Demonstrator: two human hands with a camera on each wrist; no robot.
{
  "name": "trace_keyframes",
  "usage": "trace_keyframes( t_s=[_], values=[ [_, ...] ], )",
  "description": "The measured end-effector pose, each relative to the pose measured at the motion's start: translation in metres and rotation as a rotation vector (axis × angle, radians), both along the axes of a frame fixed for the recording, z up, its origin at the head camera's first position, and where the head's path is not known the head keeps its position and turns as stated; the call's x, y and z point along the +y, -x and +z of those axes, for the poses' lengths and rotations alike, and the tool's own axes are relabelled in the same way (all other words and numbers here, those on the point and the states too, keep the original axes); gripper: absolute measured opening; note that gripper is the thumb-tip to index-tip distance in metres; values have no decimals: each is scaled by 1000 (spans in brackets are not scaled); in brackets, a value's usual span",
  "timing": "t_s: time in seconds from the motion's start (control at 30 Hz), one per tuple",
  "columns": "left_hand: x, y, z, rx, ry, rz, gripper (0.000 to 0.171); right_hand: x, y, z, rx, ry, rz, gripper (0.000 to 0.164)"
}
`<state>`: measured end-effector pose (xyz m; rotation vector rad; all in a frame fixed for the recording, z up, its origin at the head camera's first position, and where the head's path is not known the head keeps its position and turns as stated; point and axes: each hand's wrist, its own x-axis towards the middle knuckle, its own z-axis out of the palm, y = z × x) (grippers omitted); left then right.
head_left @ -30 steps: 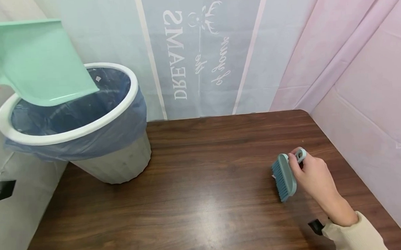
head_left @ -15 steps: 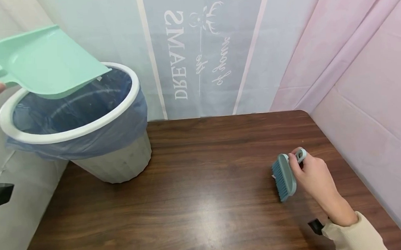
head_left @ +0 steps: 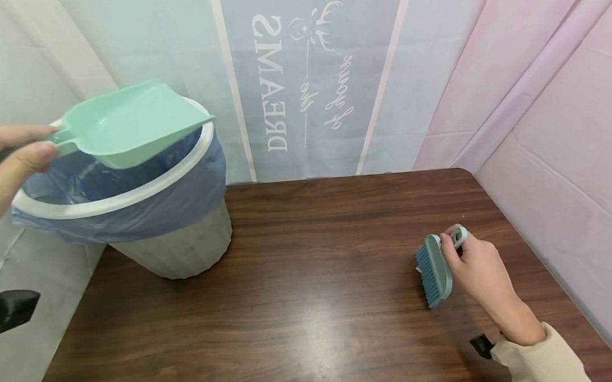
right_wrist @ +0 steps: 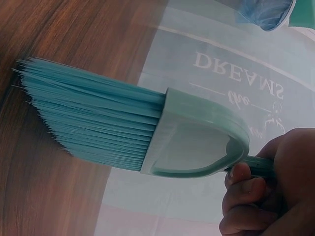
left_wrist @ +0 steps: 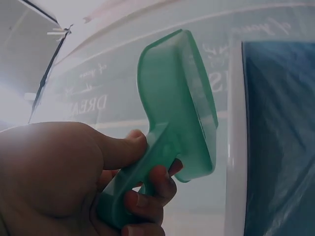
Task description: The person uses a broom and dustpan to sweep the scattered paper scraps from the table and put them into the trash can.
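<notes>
In the head view my left hand (head_left: 12,164) grips the handle of a mint-green dustpan (head_left: 134,121), whose pan overlaps the far part of the bin's opening. The left wrist view shows my thumb and fingers curled round that handle, with the dustpan (left_wrist: 172,98) beside the bin's white rim. On the right, my right hand (head_left: 481,269) holds a hand brush (head_left: 437,268) by its short handle, teal bristles down at the tabletop. A small pale scrap (head_left: 419,270) shows at the bristles' edge. Bristles of the brush (right_wrist: 93,115) fan out in the right wrist view.
A pale grey bin (head_left: 185,250) with a blue liner (head_left: 183,190) folded over its rim stands at the table's left. Dark wood-grain tabletop (head_left: 309,259) spreads between bin and brush. Fabric hangings (head_left: 176,43) with printed lettering surround the back and sides.
My left hand has moved right and down, bringing the dustpan further over the bin and tilting its pan flatter. The right hand and the brush have stayed in place.
</notes>
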<state>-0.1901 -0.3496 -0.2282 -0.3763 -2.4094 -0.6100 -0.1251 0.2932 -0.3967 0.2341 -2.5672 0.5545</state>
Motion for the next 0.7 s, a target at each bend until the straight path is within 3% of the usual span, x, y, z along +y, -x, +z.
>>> trace_keyframes(
  t_s=[0.13,0.23,0.37,0.43,0.6,0.7],
  values=[
    [19,-6,7,-92,91,-13,34,0,0,-1,1,-4,4,13],
    [14,1,-2,-94,207,11,39,1,-1,-1,1,0,4,13],
    [7,8,-18,-147,300,-13,44,2,0,-1,2,0,3,13],
    [16,5,-18,-200,296,-78,44,2,1,-1,3,-2,4,12],
    [69,-18,-3,-254,271,-197,41,1,1,0,0,0,5,12],
    [101,-33,3,-294,252,-232,39,1,1,0,-8,2,4,12]
  ],
)
